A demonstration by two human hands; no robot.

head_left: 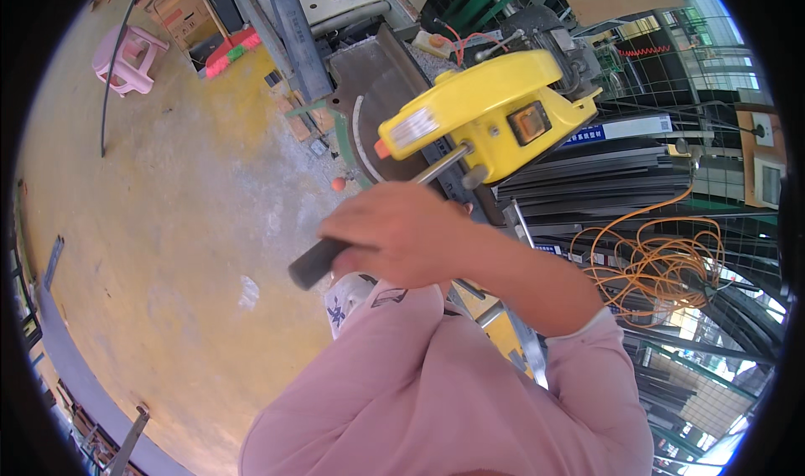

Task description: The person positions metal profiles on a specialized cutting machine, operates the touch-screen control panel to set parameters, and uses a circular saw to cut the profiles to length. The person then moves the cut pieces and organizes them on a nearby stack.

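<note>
Right hand (394,229) clamps the near black handle (314,264), likely for leverage on the far yellow saw (495,107); left hand's state, I cannot tell

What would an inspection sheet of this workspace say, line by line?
Surface: floor yellowish, with pale patches.
Job's things: yellow saw above a dark base; black grip held.
Clutter: pale scrap on the floor; wood blocks beside the base.
Hands: right hand around the grip, slightly blurred; left hand cannot be made out.
Cables: orange cable in loose loops at right; red wires beyond the saw.
Surroundings: dark bars right of the saw; pink stool and box at upper left.
</note>
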